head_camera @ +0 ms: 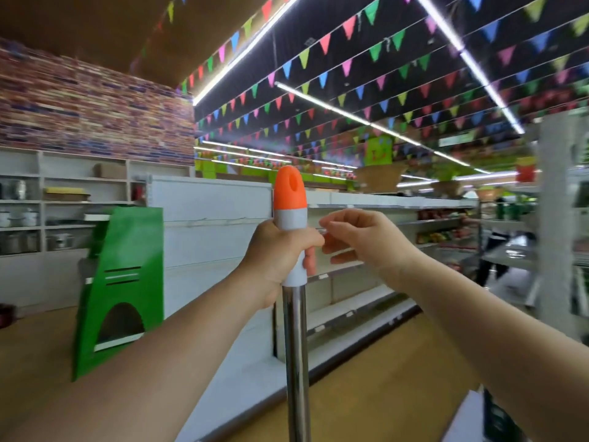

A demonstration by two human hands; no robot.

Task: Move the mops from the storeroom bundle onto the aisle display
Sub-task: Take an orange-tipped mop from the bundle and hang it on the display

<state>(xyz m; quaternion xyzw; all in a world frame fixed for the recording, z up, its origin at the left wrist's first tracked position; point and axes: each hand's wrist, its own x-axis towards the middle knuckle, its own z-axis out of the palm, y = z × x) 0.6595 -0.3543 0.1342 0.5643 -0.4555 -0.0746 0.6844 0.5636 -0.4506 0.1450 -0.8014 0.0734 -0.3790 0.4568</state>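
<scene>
A mop stands upright in the middle of the view, with a shiny metal pole (pixel 296 352) and a white grip capped in orange (pixel 289 189); its head is below the frame. My left hand (pixel 277 253) is wrapped around the white grip just under the orange cap. My right hand (pixel 360 239) hovers just right of the grip, thumb and forefinger pinched on something small and thin that I cannot make out, touching or nearly touching my left fingers.
A white shelving unit (pixel 350 282) with mostly bare shelves runs ahead and to the right along the aisle. A green cardboard stand (pixel 124 282) stands to the left on the floor. Wall shelves (pixel 63 202) with pots lie far left. A person (pixel 497 247) is at the far right.
</scene>
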